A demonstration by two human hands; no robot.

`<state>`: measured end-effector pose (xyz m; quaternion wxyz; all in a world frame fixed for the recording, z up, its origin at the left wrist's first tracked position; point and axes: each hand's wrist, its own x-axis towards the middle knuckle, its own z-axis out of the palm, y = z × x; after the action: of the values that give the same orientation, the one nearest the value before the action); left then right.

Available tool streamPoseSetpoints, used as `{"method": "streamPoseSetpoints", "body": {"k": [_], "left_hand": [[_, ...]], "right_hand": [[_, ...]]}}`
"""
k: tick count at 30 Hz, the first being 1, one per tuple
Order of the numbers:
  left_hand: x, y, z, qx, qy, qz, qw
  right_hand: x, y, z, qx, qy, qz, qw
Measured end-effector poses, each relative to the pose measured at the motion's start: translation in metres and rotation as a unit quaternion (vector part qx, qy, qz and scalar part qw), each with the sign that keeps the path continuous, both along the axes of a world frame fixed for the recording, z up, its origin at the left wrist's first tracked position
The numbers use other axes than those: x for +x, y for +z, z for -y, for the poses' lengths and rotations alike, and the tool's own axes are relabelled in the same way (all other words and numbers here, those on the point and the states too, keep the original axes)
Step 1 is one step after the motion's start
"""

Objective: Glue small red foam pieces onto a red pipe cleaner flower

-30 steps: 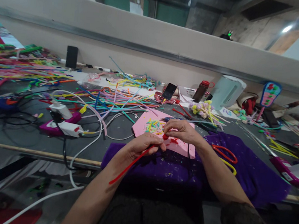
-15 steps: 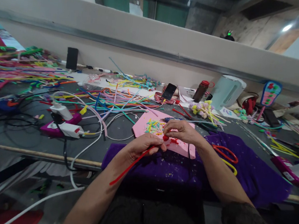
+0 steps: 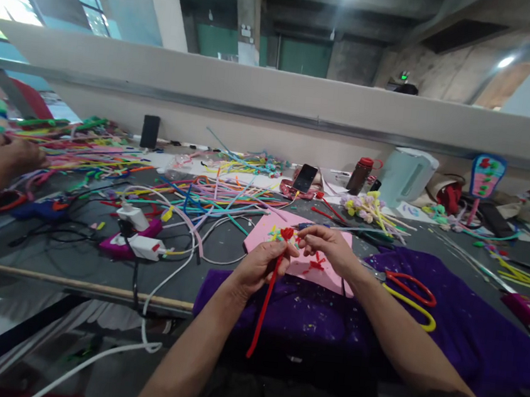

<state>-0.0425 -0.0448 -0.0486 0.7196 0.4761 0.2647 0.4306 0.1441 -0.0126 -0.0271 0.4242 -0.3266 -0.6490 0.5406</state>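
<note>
My left hand (image 3: 263, 260) is closed around a red pipe cleaner (image 3: 263, 315), whose long tail hangs down toward my lap. At its upper end a bunched red tuft (image 3: 286, 233) sticks up above my thumb. Close beside it, to the right, my right hand (image 3: 328, 248) has its fingers curled in a pinch; anything between them is hidden. Beneath both hands lies a pink sheet (image 3: 346, 242) with red scraps (image 3: 317, 264) and small yellow and green clippings (image 3: 274, 234) on it.
Scissors (image 3: 409, 289) with red and yellow handles rest on a purple cloth (image 3: 461, 314) at right. A power strip (image 3: 142, 241) with cables lies left. Pipe cleaners (image 3: 241, 193), a phone (image 3: 306, 177) and a bottle (image 3: 360, 177) are behind. Another person's hand (image 3: 8, 156) is far left.
My right hand has come off the red tuft and moved slightly right. My left hand has turned the pipe cleaner more upright, its tuft now showing. The view has tilted up.
</note>
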Motion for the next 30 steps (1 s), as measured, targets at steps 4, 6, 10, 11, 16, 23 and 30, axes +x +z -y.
{"method": "streamPoseSetpoints", "body": {"k": [4,6,10,11,16,23,30], "left_hand": [[0.0,0.0,0.001,0.004,0.002,0.015,1.0],[0.0,0.0,0.002,0.011,0.003,0.01,1.0],[0.002,0.001,0.001,0.017,0.03,-0.011,0.999],[0.003,0.001,0.0,0.018,0.053,-0.011,0.998],[0.007,0.001,-0.002,0.038,0.202,-0.032,0.978],[0.01,0.002,-0.001,0.087,0.166,-0.047,0.981],[0.004,-0.004,-0.008,-0.002,0.181,0.009,0.983]], "right_hand": [[-0.017,-0.001,0.008,-0.002,0.014,-0.022,1.0],[-0.023,-0.002,0.012,-0.008,0.016,-0.034,0.999],[-0.031,-0.003,0.017,-0.024,-0.007,-0.055,0.998],[-0.032,-0.004,0.017,-0.024,-0.031,-0.064,0.997],[-0.037,-0.008,0.021,-0.032,-0.09,-0.069,0.993],[-0.044,-0.008,0.029,0.001,-0.021,0.009,1.0],[-0.038,-0.012,0.027,0.054,-0.029,0.032,0.998]]}}
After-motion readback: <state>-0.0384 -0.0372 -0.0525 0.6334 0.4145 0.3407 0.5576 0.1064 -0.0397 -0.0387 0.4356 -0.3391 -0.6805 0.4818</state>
